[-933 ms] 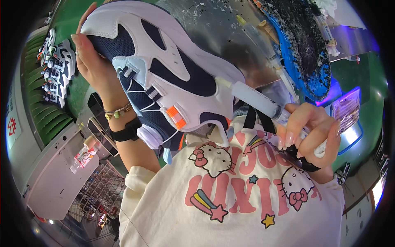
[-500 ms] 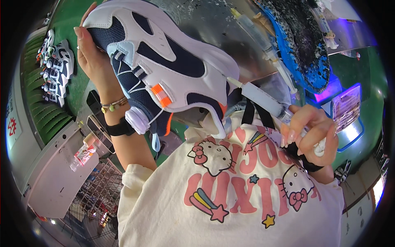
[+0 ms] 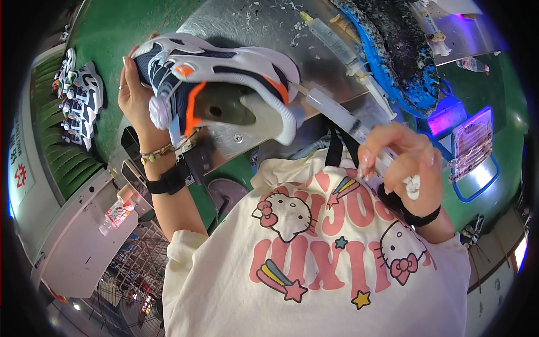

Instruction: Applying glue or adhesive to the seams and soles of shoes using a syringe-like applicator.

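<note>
My left hand (image 3: 133, 98) is closed around the toe of a white, navy and orange sneaker (image 3: 241, 63), holding it up in front of me. The sneaker is tilted so its ankle opening faces me, and a white dial with laces hangs by its tongue. My right hand (image 3: 401, 160) grips a clear syringe (image 3: 336, 112) with whitish contents. Its tip points at the sneaker's heel edge, close to the sole; whether it touches I cannot tell. A crumpled white wad (image 3: 412, 187) sits against my right palm.
On the metal table (image 3: 241, 25) lie a second syringe (image 3: 331, 45) and a blue pad (image 3: 393, 56) with a black crusted top. Several finished-looking sneakers (image 3: 83, 106) stand on a green rack at left. A blue stool (image 3: 471, 149) is at right, a wire-caged fan (image 3: 126, 283) at lower left.
The sneaker has turned from showing its side to showing its opening, and it appears smaller. My right hand and the syringe have shifted left, the tip staying near the heel.
</note>
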The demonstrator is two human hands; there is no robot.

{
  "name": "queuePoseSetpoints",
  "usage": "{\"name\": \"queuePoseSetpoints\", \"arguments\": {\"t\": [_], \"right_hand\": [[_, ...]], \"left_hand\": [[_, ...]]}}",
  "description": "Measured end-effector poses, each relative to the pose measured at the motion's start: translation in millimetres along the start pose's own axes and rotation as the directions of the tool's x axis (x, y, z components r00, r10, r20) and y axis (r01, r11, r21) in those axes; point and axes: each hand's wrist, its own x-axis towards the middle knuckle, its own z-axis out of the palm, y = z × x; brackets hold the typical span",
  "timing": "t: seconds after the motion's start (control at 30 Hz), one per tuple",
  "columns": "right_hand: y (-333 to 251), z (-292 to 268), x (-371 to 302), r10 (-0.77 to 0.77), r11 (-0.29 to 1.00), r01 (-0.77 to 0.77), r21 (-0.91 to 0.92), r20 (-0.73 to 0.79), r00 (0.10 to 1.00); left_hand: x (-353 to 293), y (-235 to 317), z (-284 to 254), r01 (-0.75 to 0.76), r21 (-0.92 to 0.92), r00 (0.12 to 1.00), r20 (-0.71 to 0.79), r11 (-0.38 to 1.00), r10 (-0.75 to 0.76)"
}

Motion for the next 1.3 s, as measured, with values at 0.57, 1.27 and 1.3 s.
{"name": "queuePoseSetpoints", "arguments": {"t": [0.57, 1.27, 1.3], "right_hand": [[15, 25, 20, -0.117, 0.991, 0.113, -0.074, -0.050, 0.992], [4, 17, 2, -0.166, 0.985, 0.166, -0.049, 0.001, 0.986], [3, 16, 1, -0.169, 0.984, 0.170, -0.054, 0.010, 0.985]], "left_hand": [[-154, 6, -72, 0.362, -0.068, 0.884, -0.291, 0.930, -0.365], [-216, 5, 15, 0.727, -0.293, 0.679, 0.440, 0.621, -0.588], [-216, 2, 18, 0.725, -0.299, 0.681, 0.440, 0.620, -0.585]]}}
